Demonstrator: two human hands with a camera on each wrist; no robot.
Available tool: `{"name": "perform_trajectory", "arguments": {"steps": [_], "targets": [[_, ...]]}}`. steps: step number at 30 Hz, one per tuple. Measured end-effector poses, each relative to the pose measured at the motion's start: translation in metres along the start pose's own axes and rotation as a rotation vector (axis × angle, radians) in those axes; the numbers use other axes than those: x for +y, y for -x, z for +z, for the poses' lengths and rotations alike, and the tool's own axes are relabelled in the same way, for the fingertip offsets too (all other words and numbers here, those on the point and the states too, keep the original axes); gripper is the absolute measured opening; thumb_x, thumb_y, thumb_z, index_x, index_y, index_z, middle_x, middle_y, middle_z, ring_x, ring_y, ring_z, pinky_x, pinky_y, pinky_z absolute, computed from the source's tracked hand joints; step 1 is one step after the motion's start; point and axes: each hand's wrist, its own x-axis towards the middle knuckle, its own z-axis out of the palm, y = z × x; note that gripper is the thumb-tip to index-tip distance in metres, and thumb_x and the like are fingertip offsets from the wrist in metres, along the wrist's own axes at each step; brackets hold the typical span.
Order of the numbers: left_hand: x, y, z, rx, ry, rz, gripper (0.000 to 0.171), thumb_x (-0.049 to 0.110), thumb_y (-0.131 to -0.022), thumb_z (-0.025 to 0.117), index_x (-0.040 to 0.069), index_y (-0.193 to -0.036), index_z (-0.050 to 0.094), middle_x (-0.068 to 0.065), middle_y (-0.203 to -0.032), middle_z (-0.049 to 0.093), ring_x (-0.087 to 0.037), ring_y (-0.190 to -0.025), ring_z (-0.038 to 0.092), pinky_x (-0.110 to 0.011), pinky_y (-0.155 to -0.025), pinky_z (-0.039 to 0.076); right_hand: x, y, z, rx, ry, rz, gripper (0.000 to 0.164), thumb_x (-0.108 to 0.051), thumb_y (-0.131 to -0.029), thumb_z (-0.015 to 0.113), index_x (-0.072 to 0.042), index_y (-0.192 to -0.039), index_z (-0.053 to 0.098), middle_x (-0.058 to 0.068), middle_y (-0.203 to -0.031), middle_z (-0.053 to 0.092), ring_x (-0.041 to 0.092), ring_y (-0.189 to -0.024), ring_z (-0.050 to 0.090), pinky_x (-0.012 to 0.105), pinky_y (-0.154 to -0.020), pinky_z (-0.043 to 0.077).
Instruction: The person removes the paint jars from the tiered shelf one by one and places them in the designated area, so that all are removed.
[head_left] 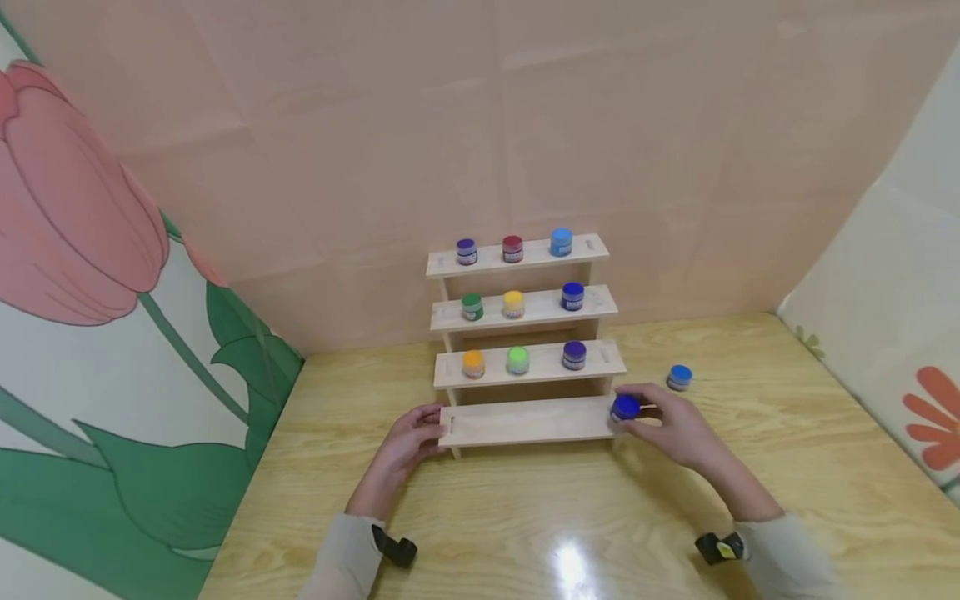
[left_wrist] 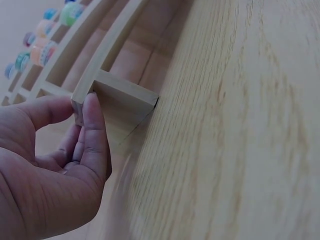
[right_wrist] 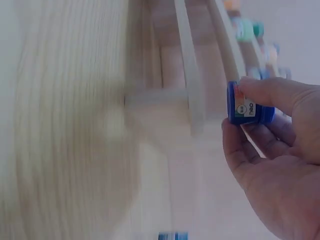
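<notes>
A dark blue paint jar is pinched between the thumb and fingers of my right hand, at the right end of the bottom step. In the right wrist view the labelled jar appears a little off the step board. My left hand grips the left end of the bottom board of a stepped wooden display rack. The left wrist view shows the thumb on one face of the board end and a finger on the other. No jar stands on that bottom step.
Three jars stand on each upper step, among them a red jar, a yellow jar and an orange jar. A lighter blue jar sits on the wooden table, right of the rack. Behind rises a pinkish wall covering.
</notes>
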Motion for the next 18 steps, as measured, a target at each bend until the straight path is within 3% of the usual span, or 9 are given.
{"name": "perform_trajectory", "arguments": {"steps": [6,14,18], "targets": [[0.001,0.0,0.0,0.002,-0.013,-0.002,0.053,0.0,-0.093,0.067,-0.003,-0.143,0.051,-0.014,-0.121,0.056,-0.018,-0.09,0.063,-0.028,-0.069,0.057,0.024,0.008,-0.022,-0.012,0.022,-0.025,0.043,-0.002,-0.088,0.077,0.0,-0.129,0.064,0.022,-0.121,0.065,0.036,-0.104,0.066,0.04,-0.084,0.061],[0.001,0.001,0.0,0.007,-0.011,-0.005,0.052,0.0,-0.093,0.067,-0.003,-0.143,0.051,-0.013,-0.119,0.057,-0.017,-0.088,0.063,-0.027,-0.068,0.058,0.056,0.014,-0.048,-0.01,0.03,-0.002,0.043,-0.004,-0.09,0.075,0.004,-0.13,0.062,0.03,-0.124,0.061,-0.009,-0.101,0.055,0.018,-0.08,0.057],[0.001,-0.001,-0.001,0.002,-0.01,-0.005,0.053,-0.001,-0.093,0.067,-0.003,-0.143,0.051,-0.013,-0.12,0.057,-0.018,-0.088,0.063,-0.027,-0.069,0.058,0.073,0.015,-0.059,0.005,0.011,0.03,0.044,-0.005,-0.092,0.074,0.007,-0.132,0.06,0.033,-0.123,0.061,-0.014,-0.098,0.054,0.012,-0.077,0.054]]}}
